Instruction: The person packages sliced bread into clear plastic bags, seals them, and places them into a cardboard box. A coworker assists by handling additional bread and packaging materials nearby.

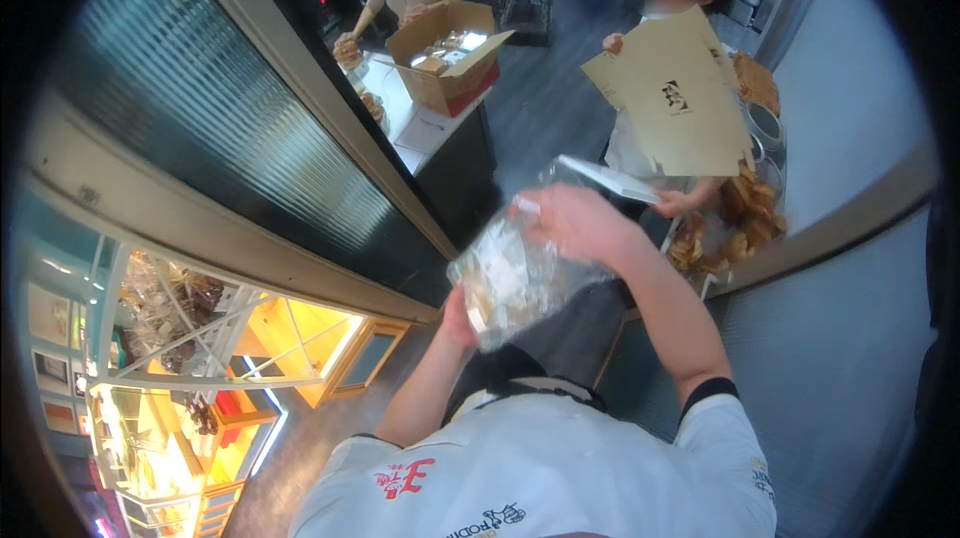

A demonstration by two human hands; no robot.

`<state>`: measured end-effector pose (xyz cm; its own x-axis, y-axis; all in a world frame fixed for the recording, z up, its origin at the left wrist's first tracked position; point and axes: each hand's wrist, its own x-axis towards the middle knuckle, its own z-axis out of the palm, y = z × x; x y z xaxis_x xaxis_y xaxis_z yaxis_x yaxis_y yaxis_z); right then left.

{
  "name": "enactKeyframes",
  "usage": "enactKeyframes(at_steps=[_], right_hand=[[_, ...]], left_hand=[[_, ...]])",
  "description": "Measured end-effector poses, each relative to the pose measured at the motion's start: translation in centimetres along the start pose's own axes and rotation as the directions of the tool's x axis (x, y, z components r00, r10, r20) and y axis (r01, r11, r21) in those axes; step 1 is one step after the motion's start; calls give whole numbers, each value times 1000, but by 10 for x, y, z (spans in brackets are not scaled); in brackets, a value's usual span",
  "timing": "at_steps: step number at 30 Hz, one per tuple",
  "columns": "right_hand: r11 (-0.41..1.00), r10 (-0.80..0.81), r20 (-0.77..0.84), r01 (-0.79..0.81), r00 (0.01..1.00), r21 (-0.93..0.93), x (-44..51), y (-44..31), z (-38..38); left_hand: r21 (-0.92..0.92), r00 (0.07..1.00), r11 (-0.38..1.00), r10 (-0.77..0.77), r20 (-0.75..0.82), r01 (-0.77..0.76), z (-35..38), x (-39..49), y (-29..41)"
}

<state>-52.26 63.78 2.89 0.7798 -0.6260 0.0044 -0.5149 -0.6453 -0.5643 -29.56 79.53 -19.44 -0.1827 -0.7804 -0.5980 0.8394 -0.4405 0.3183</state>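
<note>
A clear plastic bag (514,279) with pale packed items inside is in front of my body. My left hand (457,317) grips its lower left side. At the upper part, my right hand (577,227) is blurred and lies over the plastic, its fingers bent around the top edge. What exactly the bag contains is hard to make out. Just beyond my right hand is a flat white tray or box (607,178), held by a co-worker's hand (675,203).
A co-worker carries a flat cardboard sheet (675,95) ahead right, beside bread (750,215) on a shelf. Another person stands behind an open carton (446,84) on a counter (427,140). A ribbed-glass door (247,110) flanks me left; a door frame (840,223) stands right.
</note>
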Motion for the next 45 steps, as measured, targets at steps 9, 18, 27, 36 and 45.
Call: enactKeyframes(at_steps=[9,18,27,36,45], right_hand=[[994,-28,-145,44,989,103,202,121,-132],[907,180,-59,-143,982,396,359,213,-193],[923,-288,47,264,956,281,546,327,-239],[933,-357,261,353,897,63,682,386,-277],[615,-770,209,614,604,495,806,385,-250]], left_hand=[[-50,861,989,148,487,-142,49,188,186],[-121,878,970,244,412,-212,109,308,302],[-128,835,860,510,205,-494,160,390,387],[-376,782,737,621,49,-562,229,447,468],[-505,752,714,635,177,-484,189,472,538]])
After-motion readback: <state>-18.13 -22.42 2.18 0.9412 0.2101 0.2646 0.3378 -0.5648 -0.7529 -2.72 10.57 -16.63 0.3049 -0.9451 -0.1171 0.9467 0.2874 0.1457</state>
